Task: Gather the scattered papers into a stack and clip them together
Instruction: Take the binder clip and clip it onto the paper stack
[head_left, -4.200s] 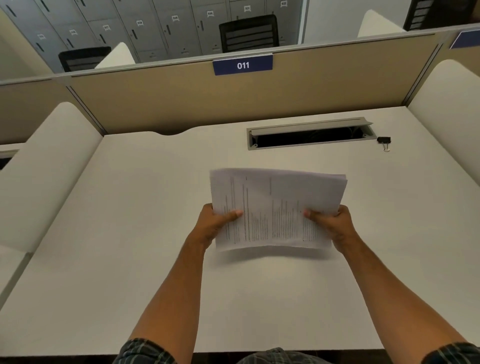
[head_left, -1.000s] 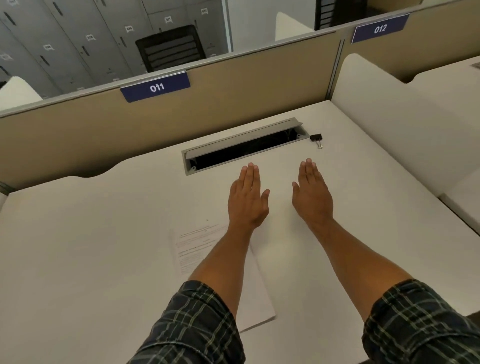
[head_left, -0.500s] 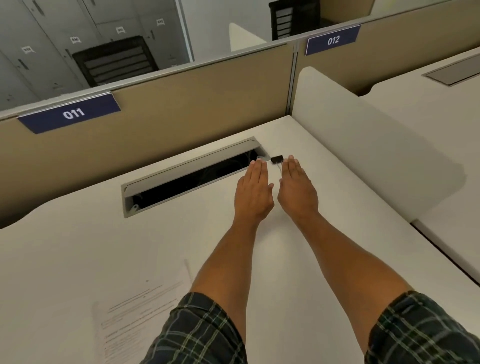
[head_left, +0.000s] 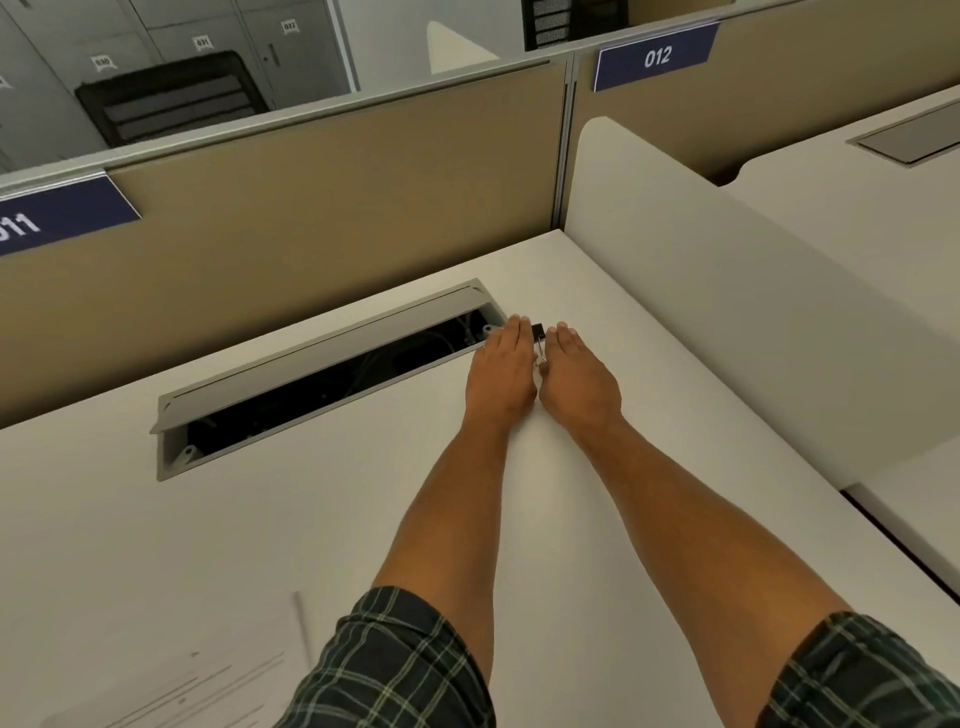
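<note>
The head view is showing both hands stretched far forward over the white laminate counter (head_left: 649, 415), the fingers (head_left: 511, 338) of the left hand (head_left: 501, 379) lying straight and close together, palm down, and the fingers (head_left: 563, 340) of the right hand (head_left: 579, 384) lying the same way, neither curling round anything. The two hands are sitting side by side with only a narrow gap between them, and the small black binder clip with silver wire handles (head_left: 538, 340) is lying in that gap at the fingertips, just beside both hands; whether either hand is actually touching it is hard to tell. The clip is resting on the counter just off the right end of the grey metal cable tray with its lid raised (head_left: 322, 358), whose dark opening is showing cables inside. The printed white papers (head_left: 197, 680) are lying flat at the near left of the counter, well apart from the clip, partly covered by the dark green plaid sleeve (head_left: 395, 670) of the left arm. A tan fabric partition (head_left: 311, 197) is running along the back of the counter, carrying navy number plates reading 011 (head_left: 57, 218) and 012 (head_left: 657, 54), and a white rounded side divider (head_left: 727, 291) is standing on the right.
</note>
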